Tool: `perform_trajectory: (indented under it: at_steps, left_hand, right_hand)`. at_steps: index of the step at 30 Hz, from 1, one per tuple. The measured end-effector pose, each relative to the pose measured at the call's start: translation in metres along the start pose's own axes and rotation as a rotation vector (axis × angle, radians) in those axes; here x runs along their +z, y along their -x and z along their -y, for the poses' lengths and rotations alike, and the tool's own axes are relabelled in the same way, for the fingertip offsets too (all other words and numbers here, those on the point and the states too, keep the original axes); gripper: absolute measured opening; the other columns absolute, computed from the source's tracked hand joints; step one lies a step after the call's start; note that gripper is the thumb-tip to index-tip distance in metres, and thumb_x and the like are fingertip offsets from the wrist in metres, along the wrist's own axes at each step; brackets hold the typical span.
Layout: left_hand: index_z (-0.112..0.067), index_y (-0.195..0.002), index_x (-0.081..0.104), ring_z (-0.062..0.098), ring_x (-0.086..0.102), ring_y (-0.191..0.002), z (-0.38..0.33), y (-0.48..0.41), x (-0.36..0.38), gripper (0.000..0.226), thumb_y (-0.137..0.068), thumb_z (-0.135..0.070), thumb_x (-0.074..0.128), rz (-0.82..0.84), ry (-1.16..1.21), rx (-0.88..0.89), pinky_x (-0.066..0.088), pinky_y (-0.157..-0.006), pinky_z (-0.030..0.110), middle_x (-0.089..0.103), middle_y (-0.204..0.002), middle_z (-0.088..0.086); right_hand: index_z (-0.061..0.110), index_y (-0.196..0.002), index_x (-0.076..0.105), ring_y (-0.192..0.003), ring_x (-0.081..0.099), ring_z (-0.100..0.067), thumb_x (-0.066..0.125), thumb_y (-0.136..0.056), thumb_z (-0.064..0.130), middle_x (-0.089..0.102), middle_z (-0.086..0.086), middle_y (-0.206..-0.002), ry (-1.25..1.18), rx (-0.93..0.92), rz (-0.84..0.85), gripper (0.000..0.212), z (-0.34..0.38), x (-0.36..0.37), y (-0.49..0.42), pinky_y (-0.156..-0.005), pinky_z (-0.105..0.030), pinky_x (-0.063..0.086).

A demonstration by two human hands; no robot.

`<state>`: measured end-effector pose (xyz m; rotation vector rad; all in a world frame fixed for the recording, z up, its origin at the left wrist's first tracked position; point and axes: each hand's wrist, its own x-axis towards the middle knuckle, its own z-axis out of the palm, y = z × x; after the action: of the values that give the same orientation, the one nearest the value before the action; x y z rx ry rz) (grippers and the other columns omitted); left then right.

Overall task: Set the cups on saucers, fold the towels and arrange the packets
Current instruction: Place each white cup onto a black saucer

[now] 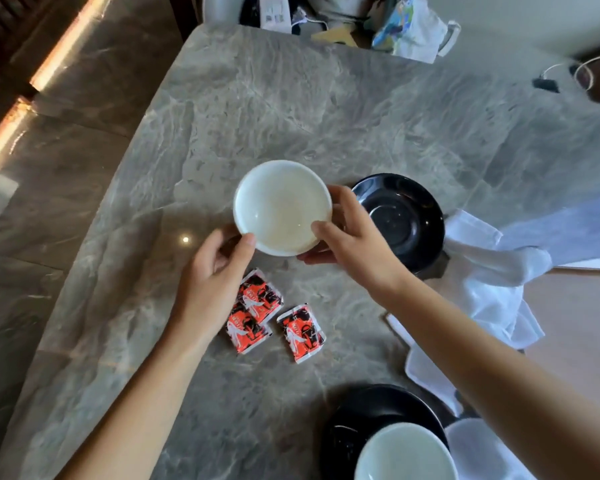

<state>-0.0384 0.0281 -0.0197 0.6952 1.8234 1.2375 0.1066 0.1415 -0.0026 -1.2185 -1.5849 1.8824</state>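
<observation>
I have the cup (pixel 282 206) gripped at its rim by both hands, left (pixel 208 271) and right (pixel 354 237), above the tabletop (pixel 257 98). Best to carry it level to the empty saucer (pixel 404 216) just beside, then lower it dead centre.

Grey marble tabletop (pixel 257 109) before me. On it lie three red-and-black packets (pixel 272 315), two overlapping; an empty black saucer (pixel 407 216) farther right; a second black saucer (pixel 361 420) bearing a white cup at the near edge; crumpled white towels (pixel 492 271) along the right.
</observation>
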Motion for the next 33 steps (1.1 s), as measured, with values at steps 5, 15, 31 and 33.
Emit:
perform_trajectory:
  at_steps: [5, 15, 31, 33]
  left_hand:
    - [-0.037, -0.082, 0.06, -0.009, 0.055, -0.078, -0.016, -0.016, 0.05, 0.011, -0.08, -0.045, 0.052, 0.073, -0.087, 0.117, 0.04, -0.075, 0.01, 0.065, -0.082, -0.015]
    - [-0.014, -0.092, 0.062, 0.022, 0.048, -0.108, -0.024, -0.04, 0.114, 0.024, -0.085, -0.036, 0.056, 0.149, -0.396, 0.189, 0.036, -0.093, 0.026, 0.049, -0.102, 0.004]
    - [-0.01, -0.105, 0.067, 0.025, 0.04, -0.127, -0.027, -0.051, 0.127, 0.037, -0.086, -0.038, 0.051, 0.203, -0.521, 0.224, 0.028, -0.111, 0.04, 0.053, -0.131, 0.009]
    - [-0.009, -0.104, 0.066, 0.026, 0.041, -0.127, -0.027, -0.051, 0.129, 0.031, -0.089, -0.032, 0.053, 0.197, -0.524, 0.226, 0.029, -0.11, 0.041, 0.053, -0.13, 0.01]
  right_hand:
    - [0.013, -0.128, 0.043, -0.08, 0.068, -0.026, 0.044, -0.095, 0.003, 0.06, -0.011, -0.112, -0.139, 0.023, -0.163, 0.035, -0.005, -0.044, 0.016, -0.064, -0.033, 0.061]
    - [0.019, -0.126, 0.044, -0.071, 0.073, -0.026, 0.044, -0.092, 0.007, 0.063, -0.009, -0.11, -0.2, 0.076, -0.38, 0.036, -0.028, -0.089, 0.031, -0.066, -0.031, 0.06]
    - [0.022, -0.125, 0.039, -0.077, 0.072, -0.022, 0.048, -0.095, 0.012, 0.062, -0.007, -0.109, -0.19, 0.094, -0.4, 0.033, -0.038, -0.098, 0.033, -0.07, -0.032, 0.061]
    - [0.021, -0.129, 0.037, -0.078, 0.072, -0.022, 0.049, -0.095, 0.016, 0.062, -0.008, -0.111, -0.167, 0.107, -0.375, 0.037, -0.037, -0.1, 0.033, -0.072, -0.032, 0.06]
